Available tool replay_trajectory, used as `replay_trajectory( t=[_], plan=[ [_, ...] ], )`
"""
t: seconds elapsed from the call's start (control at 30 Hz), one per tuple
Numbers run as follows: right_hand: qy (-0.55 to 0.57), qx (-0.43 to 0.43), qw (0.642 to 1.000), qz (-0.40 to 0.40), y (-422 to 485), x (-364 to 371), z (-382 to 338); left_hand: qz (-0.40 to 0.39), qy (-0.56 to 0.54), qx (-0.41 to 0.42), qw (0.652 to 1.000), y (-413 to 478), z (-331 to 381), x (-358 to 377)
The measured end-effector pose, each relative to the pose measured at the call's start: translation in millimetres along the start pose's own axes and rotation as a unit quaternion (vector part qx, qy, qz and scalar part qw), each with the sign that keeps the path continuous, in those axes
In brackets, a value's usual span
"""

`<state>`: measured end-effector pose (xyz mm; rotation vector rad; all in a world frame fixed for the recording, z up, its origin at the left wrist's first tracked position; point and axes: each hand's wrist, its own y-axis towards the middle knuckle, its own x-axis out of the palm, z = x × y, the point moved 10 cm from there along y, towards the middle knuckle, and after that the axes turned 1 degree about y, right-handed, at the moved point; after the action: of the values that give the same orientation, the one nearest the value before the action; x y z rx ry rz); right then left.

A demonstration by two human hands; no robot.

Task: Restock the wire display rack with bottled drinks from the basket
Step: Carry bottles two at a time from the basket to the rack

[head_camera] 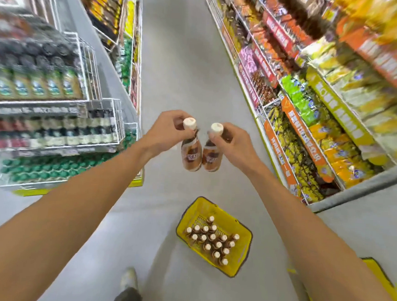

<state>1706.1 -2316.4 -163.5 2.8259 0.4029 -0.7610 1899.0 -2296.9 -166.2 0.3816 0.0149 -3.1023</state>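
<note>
A shop aisle — stocked shelves (335, 93) facing wire racks (56, 109) of bottles.

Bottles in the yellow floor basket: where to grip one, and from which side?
Best bet: grip the neck just under the white cap, coming straight down. The bottles stand upright, packed close inside the basket, so only caps and necks are exposed; neighbours block the bodies. Start with an edge bottle. The left hand and right hand hold theirs near the cap too.
</note>
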Motion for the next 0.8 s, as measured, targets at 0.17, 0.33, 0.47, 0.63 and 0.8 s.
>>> replay_trajectory(
  t=[0.17,0.33,0.47,0.63,0.8],
  plan=[
    [0.018,-0.055,0.997,-0.060,24.9,84.8,-103.7,0.035,-0.004,-0.008,0.999,-49.5,18.8,-113.0],
    [0.066,-0.097,0.985,-0.125,47.2,197.8,-216.2,0.076,0.010,-0.013,0.997,-92.1,20.3,-260.1],
    [0.123,-0.125,0.967,-0.185,56.1,302.0,-305.0,0.110,0.029,-0.015,0.993,-133.0,17.2,-380.1],
    [0.125,-0.155,0.947,-0.254,66.9,428.8,-387.6,0.176,0.085,-0.007,0.981,-184.7,-2.8,-522.3],
    [0.115,-0.173,0.936,-0.284,95.4,503.1,-451.5,0.220,0.063,0.014,0.973,-198.3,2.9,-623.8]
  ],
)
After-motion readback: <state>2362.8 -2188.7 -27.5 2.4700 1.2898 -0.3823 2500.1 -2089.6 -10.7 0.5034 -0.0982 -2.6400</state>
